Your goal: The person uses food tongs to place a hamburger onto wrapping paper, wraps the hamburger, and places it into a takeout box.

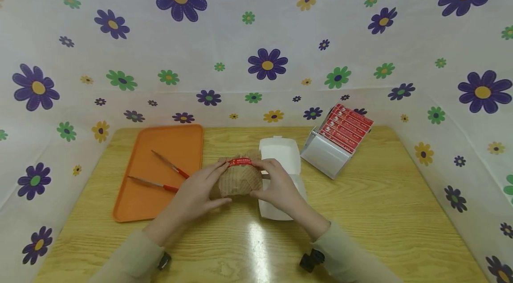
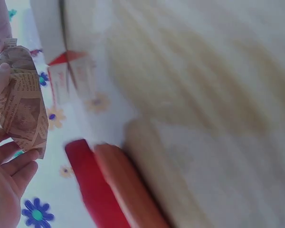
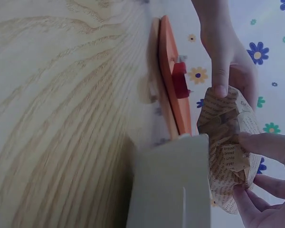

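Both hands hold a rounded, paper-wrapped burger (image 1: 240, 181), raised over the table in front of the body. Its brown wrapper carries newspaper-style print, and a red sticker (image 1: 240, 161) crosses the top. My left hand (image 1: 199, 190) grips the left side, thumb low and fingers near the sticker. On the opposite side my right hand (image 1: 280, 188) holds with fingers on top and thumb below. The right wrist view shows the folded paper of the burger (image 3: 230, 142) between both hands. Just right of it, partly behind my right hand, lies an unfolded white clamshell box (image 1: 280, 149).
An orange tray (image 1: 180, 140) lies at left, bearing metal tongs (image 1: 146, 181) with red grips, partly hidden by my left hand. Behind the box at right stands a metal dispenser (image 1: 326, 154) with a strip of red stickers (image 1: 348, 126). A flowered curtain (image 1: 224, 42) encloses the wooden table.
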The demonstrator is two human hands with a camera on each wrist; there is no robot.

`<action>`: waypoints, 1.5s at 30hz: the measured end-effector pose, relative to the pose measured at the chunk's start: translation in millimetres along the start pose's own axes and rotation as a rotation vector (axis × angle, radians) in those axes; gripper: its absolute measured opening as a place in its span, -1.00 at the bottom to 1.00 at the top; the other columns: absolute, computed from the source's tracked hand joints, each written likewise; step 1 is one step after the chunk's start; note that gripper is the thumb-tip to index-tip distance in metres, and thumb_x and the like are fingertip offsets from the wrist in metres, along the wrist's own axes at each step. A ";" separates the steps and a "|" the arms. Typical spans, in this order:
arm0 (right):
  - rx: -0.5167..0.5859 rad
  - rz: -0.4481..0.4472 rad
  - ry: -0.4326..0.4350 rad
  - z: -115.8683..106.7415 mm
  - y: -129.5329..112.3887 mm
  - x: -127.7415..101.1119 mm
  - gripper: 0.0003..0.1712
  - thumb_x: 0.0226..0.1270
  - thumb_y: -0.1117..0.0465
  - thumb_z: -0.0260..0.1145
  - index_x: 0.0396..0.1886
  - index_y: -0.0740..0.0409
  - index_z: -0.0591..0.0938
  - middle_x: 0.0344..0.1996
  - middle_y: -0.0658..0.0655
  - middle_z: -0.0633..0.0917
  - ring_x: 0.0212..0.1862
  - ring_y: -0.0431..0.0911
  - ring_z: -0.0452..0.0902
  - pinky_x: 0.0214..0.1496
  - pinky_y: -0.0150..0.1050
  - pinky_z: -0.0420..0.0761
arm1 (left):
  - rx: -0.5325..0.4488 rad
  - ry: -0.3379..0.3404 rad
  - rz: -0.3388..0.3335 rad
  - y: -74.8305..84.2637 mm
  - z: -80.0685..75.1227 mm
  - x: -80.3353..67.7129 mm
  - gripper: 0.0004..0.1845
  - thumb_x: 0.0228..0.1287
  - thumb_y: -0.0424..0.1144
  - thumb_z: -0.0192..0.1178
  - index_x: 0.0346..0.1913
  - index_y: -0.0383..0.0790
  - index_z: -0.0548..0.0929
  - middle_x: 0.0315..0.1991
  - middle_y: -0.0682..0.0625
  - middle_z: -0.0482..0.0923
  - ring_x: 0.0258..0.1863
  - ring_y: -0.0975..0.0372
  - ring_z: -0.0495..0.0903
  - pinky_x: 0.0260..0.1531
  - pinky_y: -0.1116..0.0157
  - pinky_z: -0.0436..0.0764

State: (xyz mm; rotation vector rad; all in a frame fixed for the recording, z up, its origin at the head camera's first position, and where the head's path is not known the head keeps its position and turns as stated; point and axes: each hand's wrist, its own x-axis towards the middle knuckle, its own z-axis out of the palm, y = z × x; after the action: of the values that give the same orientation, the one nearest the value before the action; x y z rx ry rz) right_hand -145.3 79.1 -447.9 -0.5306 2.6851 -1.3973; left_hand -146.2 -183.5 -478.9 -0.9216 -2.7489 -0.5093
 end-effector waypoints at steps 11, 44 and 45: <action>-0.023 -0.067 0.083 -38.1 18.9 -37.0 -0.12 0.00 0.48 0.69 0.38 0.31 0.57 0.23 0.28 0.63 0.27 0.19 0.63 0.21 -0.11 0.80 | 0.003 0.024 0.137 41.1 5.9 29.0 0.01 0.18 0.18 0.55 0.54 -0.34 0.43 0.52 -0.24 0.46 0.43 -0.11 0.57 0.44 -0.07 0.59; -0.252 -0.106 0.127 -40.9 73.3 -77.4 -0.11 -0.14 0.32 0.80 0.28 0.28 0.63 0.18 0.22 0.69 0.22 0.14 0.66 0.34 0.18 0.68 | -0.130 -0.167 0.110 73.7 46.3 33.0 -0.28 0.60 0.03 0.10 0.62 -0.31 0.31 0.62 -0.22 0.30 0.57 -0.11 0.38 0.60 -0.08 0.39; -0.255 -0.112 0.130 -41.1 74.6 -77.8 -0.11 -0.13 0.33 0.79 0.28 0.29 0.63 0.18 0.23 0.68 0.22 0.14 0.66 0.33 0.18 0.69 | -0.131 -0.170 0.104 74.3 46.6 33.5 -0.28 0.60 0.04 0.11 0.62 -0.30 0.32 0.62 -0.21 0.30 0.57 -0.11 0.38 0.60 -0.07 0.39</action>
State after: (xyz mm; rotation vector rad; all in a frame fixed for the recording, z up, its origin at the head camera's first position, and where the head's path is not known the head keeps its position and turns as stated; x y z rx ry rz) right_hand -101.5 176.4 -491.5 -0.6390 3.0047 -1.1554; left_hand -130.5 -92.0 -492.9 -1.1831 -2.8248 -0.6254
